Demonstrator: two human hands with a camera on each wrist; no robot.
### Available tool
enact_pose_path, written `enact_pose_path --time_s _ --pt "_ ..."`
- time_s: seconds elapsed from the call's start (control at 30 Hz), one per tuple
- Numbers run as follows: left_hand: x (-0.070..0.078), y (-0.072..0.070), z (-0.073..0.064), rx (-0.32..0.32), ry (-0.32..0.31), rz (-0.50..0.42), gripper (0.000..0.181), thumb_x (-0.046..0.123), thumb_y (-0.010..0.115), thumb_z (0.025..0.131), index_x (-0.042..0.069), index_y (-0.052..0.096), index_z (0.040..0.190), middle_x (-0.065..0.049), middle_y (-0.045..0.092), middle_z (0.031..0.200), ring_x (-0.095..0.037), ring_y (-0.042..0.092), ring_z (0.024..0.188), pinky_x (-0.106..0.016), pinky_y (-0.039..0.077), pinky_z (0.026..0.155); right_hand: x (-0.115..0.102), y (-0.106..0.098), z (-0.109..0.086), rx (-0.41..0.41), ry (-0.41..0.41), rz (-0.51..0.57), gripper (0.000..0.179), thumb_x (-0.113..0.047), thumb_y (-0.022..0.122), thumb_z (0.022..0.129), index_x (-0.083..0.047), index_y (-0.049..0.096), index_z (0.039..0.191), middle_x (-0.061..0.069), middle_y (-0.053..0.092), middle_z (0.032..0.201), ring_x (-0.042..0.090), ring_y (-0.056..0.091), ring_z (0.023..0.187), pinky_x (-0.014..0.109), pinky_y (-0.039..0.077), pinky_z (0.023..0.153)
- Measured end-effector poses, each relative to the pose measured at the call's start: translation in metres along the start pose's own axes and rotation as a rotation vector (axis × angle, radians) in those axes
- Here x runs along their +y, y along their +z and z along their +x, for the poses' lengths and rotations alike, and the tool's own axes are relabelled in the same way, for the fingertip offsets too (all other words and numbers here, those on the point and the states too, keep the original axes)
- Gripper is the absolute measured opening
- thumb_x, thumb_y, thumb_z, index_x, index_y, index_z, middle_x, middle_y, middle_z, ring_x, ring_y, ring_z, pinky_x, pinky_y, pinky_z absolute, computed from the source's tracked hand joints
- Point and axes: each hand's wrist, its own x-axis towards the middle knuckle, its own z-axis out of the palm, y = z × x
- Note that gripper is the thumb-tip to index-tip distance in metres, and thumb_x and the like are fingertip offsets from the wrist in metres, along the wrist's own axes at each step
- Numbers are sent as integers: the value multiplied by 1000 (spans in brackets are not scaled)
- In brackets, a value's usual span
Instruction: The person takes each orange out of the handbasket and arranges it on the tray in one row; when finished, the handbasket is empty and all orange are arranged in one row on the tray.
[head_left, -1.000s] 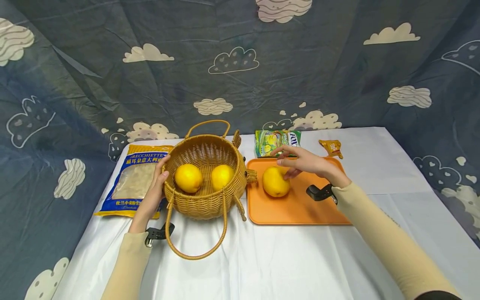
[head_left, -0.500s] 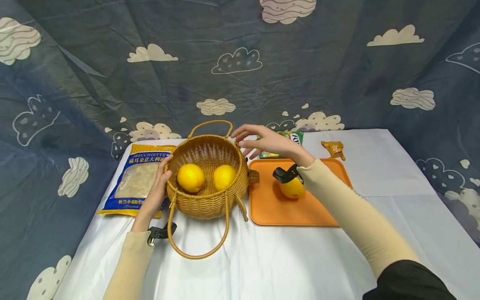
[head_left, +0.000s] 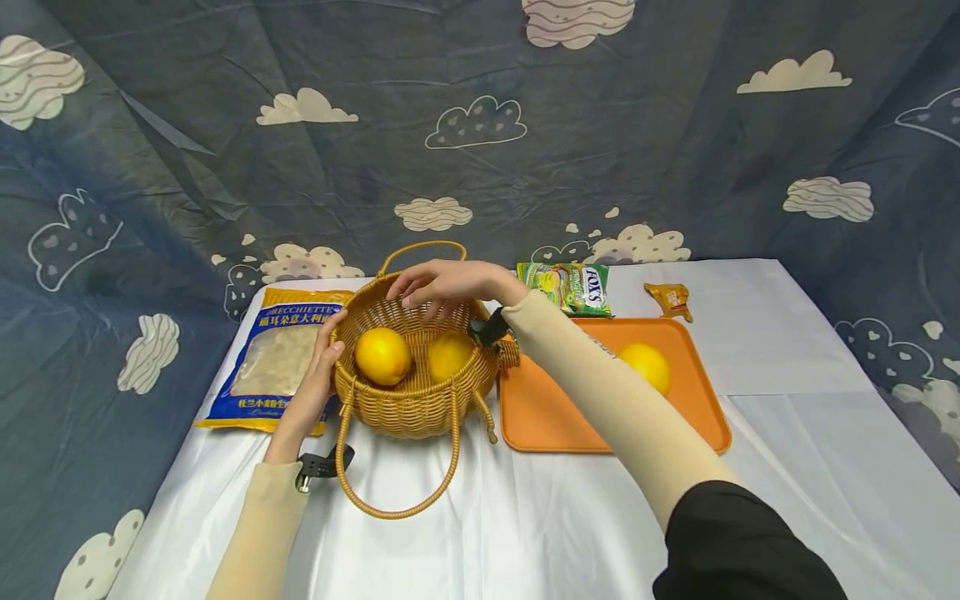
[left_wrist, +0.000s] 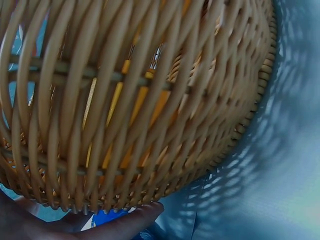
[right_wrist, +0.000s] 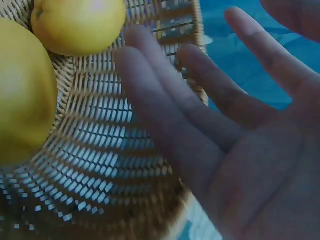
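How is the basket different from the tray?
The basket is woven and brown, while the tray is smooth-looking and orange. The basket is deep and rounded; the tray is flat, with a low rim. The basket holds two yellow fruits; the tray shows one yellow fruit. Both sit on the same white cloth.

Wicker basket (head_left: 397,414): is sitting open, its near handle (head_left: 396,514) drooping frontward
Left yellow fruit (head_left: 382,356): is lying inside, whole
Right yellow fruit (head_left: 448,358): is resting inside, near it
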Motion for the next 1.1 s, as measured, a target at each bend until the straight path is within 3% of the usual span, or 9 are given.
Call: enact_pose_path --time_s 0.1,0.23,0.37,0.5,0.67,0.73,0.9,1.1 --pt "9 3 -3 -3 -5 5 54 27 26 103 18 9 153 -11 0 157 -42 10 139 -69 19 100 -2 5 15 -53 77 9 37 -15 46 101 -6 48 138 13 42 141 36 59 104 49 45 92" --pt "10 3 -3 -5 -11 4 54 28 26 103 18 9 153 -12 0 157 -44 12 138 -68 21 99 -3 13 33 -94 182 43 38 -14 46 101 -8 47 139 13 35 147 43 52 115 48 41 97" --pt "-2 -2 1 2 -15 1 53 30 25 103 23 9 153 -8 2 157 -41 15 137 -68 23 98 -2 21 48 -118 259 69 39 -14 47 101 -11 48 140 12 30 151 46 47 119 49 38 100" --pt "-15 -6 5 13 -11 0 52 33 27 103 28 12 153 -2 5 157 -36 20 136 -65 25 98 2 28 59 -145 308 69 41 -12 46 101 -12 47 141 8 23 154 38 38 129 51 37 100" --pt "-17 -7 5 11 -15 8 53 32 26 102 28 11 153 -1 3 158 -37 22 135 -64 27 97 7 36 69 -173 351 -1 43 -11 46 100 -18 47 143 3 21 156 30 23 138 52 37 100" --pt "-8 -4 2 6 -21 10 54 30 26 102 25 10 153 -3 1 158 -38 20 135 -65 26 97 8 39 72 -183 358 -29 45 -10 47 100 -20 46 144 3 19 157 29 19 140 52 36 100" --pt "10 3 -3 -2 -21 10 54 28 26 102 20 9 153 -8 0 158 -39 17 136 -66 23 99 9 46 78 -200 367 -55 50 -7 48 99 -22 42 146 4 16 158 30 21 139 50 38 99" --pt "12 4 -4 4 -21 11 54 27 26 102 18 9 152 -8 1 158 -39 17 136 -67 22 99 9 49 79 -163 365 -127 50 -6 49 98 -24 45 144 2 17 158 30 24 138 47 42 95"
